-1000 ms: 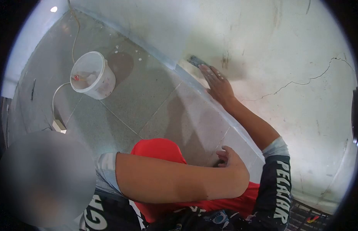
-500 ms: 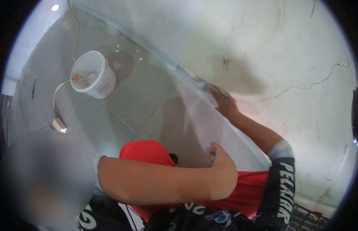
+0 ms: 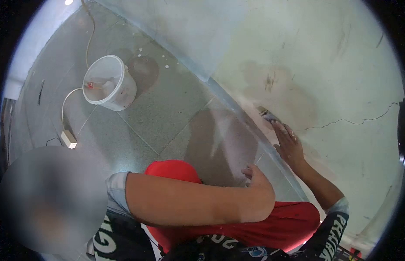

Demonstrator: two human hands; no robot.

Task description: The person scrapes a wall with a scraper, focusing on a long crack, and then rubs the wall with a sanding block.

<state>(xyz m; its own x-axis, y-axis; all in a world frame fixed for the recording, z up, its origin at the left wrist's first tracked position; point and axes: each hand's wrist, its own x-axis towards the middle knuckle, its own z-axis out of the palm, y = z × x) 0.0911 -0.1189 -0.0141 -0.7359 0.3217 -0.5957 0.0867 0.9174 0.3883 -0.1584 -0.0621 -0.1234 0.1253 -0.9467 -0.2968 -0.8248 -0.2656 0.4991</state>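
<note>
My right hand (image 3: 291, 141) is closed around a small flat tool (image 3: 267, 115) that looks like a brush. The tool's tip touches the pale green wall (image 3: 341, 78), just above the grey strip (image 3: 230, 103) along its base. My left hand (image 3: 254, 174) hangs over the floor near my red-clothed leg (image 3: 294, 217), its fingers loosely bent and apart. Nothing shows in it, though part of the palm is hidden.
A white bucket (image 3: 126, 93) stands on the grey tiled floor (image 3: 167, 113), with an object inside. Left of it lie a cable (image 3: 63, 108) and a white power strip (image 3: 69, 139). A crack (image 3: 341, 120) crosses the wall. A blurred round patch covers the lower left.
My right hand and its tool have moved right and down, from the strip at the wall's base onto the wall face. My left hand has shifted slightly right. The whole view has shifted slightly.
</note>
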